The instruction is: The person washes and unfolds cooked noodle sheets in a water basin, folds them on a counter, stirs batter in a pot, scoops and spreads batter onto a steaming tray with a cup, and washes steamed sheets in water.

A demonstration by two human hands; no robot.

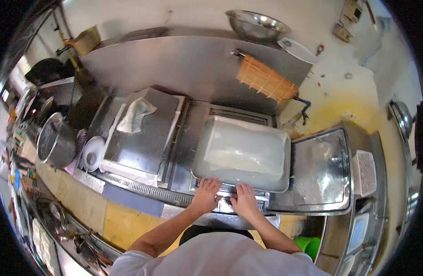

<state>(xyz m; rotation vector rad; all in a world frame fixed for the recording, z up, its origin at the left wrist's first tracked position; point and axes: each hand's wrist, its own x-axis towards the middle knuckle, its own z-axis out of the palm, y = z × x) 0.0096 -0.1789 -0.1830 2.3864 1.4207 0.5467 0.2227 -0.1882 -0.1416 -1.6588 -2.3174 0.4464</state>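
A large metal tray (241, 149) with a pale, glossy sheet or liquid in it sits on the steel counter in front of me. My left hand (206, 195) is at the tray's near edge, its fingers spread and pointing forward. To its right, my right hand (244, 199) is also at the near edge, with fingers apart. Neither hand shows anything held. Whether the fingertips touch the rim or rest just in front of it, I cannot tell.
A dark metal tray (319, 172) lies to the right, beside a white container (365, 172). A steel box (145, 133) with a cloth (136, 115) on top stands left, near a bowl (93, 154) and a pot (57, 142). A bamboo mat (266, 79) hangs behind.
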